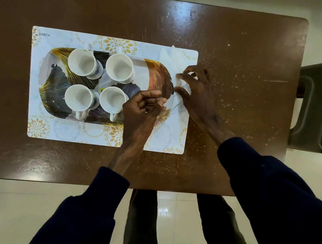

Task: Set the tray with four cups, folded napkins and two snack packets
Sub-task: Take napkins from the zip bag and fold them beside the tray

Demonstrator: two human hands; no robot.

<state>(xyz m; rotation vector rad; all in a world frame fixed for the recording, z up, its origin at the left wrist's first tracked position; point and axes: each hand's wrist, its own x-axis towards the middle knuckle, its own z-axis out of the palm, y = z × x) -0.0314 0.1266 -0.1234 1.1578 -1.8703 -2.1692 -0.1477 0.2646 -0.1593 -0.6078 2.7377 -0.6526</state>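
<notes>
An oval tray (159, 74) patterned with gold and dark fan-shaped leaves lies on a white rectangular placemat (43, 127) printed with gold flowers, which rests on a scuffed brown wooden counter (237, 60). Four white ceramic cups (81, 61) stand upright and empty on the tray, grouped two by two over the end of the tray far from the hands; the cups of each pair stand just beside one another, and their handles point outward toward the tray's long edges. A small yellow scrap (102, 90) shows on the tray between the cups; what it is cannot be told.

At the tray's bare end, thin white paper napkins (171, 55) lie on the placemat, touching the tray's rim. The right hand (196, 89) is spread over them, fingertips pressing one napkin's edge just beside the tray. The left hand (142, 108) hovers over the same end of the tray with its fingers curled narrowly, pinching a corner of the white paper. Dark blue sleeves (263, 181) cover both forearms. A grey-green chair (306, 105) stands beyond the counter's edge, well apart from the tray.
</notes>
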